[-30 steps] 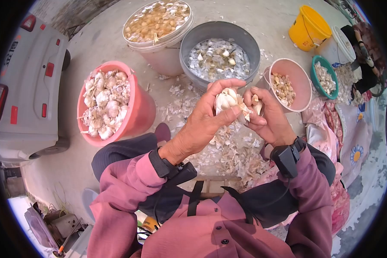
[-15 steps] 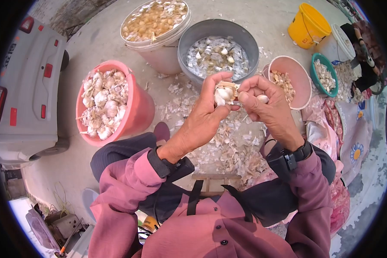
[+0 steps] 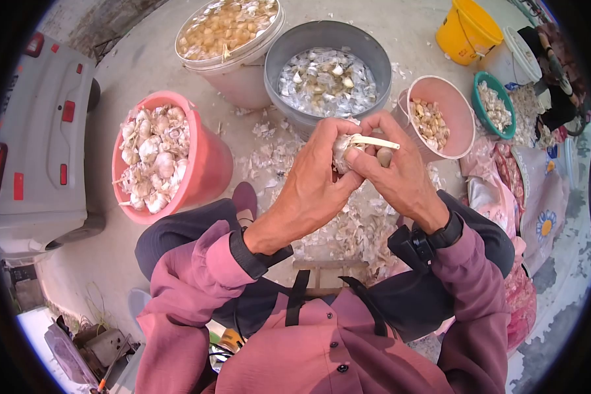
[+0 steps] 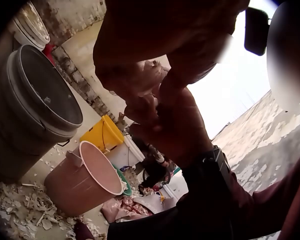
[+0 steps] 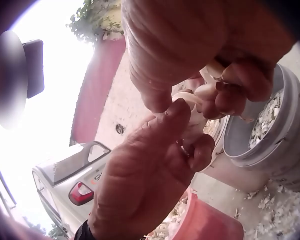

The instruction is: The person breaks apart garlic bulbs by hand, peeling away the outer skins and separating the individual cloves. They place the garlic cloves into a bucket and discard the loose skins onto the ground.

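Observation:
In the head view, my left hand [image 3: 308, 180] grips a garlic bulb [image 3: 340, 152] from the left, with its thumb underneath. A pale dry stalk [image 3: 377, 141] sticks out of the bulb to the right. My right hand [image 3: 404, 177] meets it from the other side, thumb pressed against the bulb. Under the curled fingers of that hand sits a loose garlic clove [image 3: 384, 156]. The right wrist view also shows a pale clove [image 5: 215, 69] within the right hand's fingers. Much of the bulb is hidden behind fingers.
A pink bucket [image 3: 220, 157] of garlic bulbs stands left. Ahead are a white bucket [image 3: 240, 85] and a grey tub [image 3: 328, 33], both with cloves in liquid. A pale pink bucket [image 3: 463, 118] of cloves stands right. Garlic skins [image 3: 341, 230] litter the ground.
The right hand has come left against the bulb, its thumb now on it. The bulb has turned, so its stalk now points right. The head view has shifted slightly.

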A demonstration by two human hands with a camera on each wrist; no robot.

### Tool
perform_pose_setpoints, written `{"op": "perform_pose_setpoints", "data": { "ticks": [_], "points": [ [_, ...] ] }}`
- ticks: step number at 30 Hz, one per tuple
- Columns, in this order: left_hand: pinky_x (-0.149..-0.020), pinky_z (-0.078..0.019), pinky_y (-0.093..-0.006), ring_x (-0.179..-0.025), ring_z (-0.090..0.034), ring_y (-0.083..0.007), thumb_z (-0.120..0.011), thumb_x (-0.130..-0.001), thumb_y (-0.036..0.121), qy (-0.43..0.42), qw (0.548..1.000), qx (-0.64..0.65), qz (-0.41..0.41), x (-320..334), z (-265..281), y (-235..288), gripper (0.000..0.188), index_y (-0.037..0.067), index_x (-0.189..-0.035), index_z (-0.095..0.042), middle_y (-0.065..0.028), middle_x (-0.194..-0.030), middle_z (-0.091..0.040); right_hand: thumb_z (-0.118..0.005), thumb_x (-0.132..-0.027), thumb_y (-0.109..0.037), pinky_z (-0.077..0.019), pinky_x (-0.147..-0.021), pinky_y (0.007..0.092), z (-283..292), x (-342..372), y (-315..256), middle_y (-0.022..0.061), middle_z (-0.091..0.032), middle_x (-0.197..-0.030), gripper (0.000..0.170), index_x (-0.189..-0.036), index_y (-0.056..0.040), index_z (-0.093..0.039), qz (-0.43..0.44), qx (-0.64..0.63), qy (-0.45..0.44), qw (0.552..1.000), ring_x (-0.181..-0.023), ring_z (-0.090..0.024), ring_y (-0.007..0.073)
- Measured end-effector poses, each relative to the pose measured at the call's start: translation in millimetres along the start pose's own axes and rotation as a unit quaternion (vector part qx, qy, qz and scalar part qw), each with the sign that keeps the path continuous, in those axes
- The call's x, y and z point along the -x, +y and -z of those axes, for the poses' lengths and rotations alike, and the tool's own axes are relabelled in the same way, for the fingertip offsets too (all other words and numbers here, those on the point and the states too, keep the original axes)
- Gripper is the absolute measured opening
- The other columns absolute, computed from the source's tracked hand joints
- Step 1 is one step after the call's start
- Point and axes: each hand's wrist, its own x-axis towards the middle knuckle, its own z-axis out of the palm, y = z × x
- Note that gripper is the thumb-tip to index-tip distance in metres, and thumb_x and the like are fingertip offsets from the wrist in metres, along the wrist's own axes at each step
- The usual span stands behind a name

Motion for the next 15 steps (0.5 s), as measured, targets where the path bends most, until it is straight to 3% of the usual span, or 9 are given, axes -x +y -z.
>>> {"op": "perform_pose_setpoints", "data": {
  "ticks": [7,10,12,15],
  "points": [
    [-0.070,-0.0446,-0.0261,-0.085,-0.053,-0.0105,-0.067,-0.085,0.005,0.007,0.998,-0.063,0.002,5,1,3,0.039,0.006,-0.120,-0.049,-0.0048,-0.096,-0.059,-0.063,-0.089,-0.027,-0.0441,-0.062,0.0296,-9,2,0,0.0068,-0.057,-0.075,0.029,-0.100,-0.0038,-0.052,0.029,-0.043,0.004,0.999,-0.069,-0.051,0.0123],
    [-0.073,-0.0457,-0.0246,-0.089,-0.054,-0.0098,-0.065,-0.088,0.004,-0.012,1.000,-0.006,0.010,6,3,0,0.039,0.006,-0.122,-0.047,-0.0042,-0.102,-0.057,-0.060,-0.091,-0.025,-0.0444,-0.063,0.0280,-6,3,0,0.0053,-0.058,-0.077,0.025,-0.101,-0.0032,-0.053,-0.007,-0.115,-0.025,0.993,-0.070,-0.052,0.0111],
    [-0.077,-0.0466,-0.0244,-0.093,-0.053,-0.0086,-0.062,-0.091,0.005,-0.030,0.978,0.200,0.052,6,5,-1,0.038,0.006,-0.125,-0.045,-0.0039,-0.109,-0.054,-0.058,-0.092,-0.024,-0.0445,-0.063,0.0274,-5,4,1,0.0041,-0.059,-0.079,0.024,-0.101,-0.0030,-0.054,-0.040,-0.171,-0.039,0.984,-0.070,-0.052,0.0103],
    [-0.082,-0.0473,-0.0249,-0.093,-0.055,-0.0087,-0.059,-0.093,0.006,-0.039,0.995,0.092,-0.011,5,6,-9,0.037,0.006,-0.127,-0.043,-0.0048,-0.114,-0.051,-0.055,-0.095,-0.023,-0.0433,-0.063,0.0256,-6,3,6,0.0010,-0.058,-0.079,0.021,-0.103,-0.0030,-0.056,0.004,-0.113,-0.027,0.993,-0.069,-0.051,0.0082]
  ]
}}
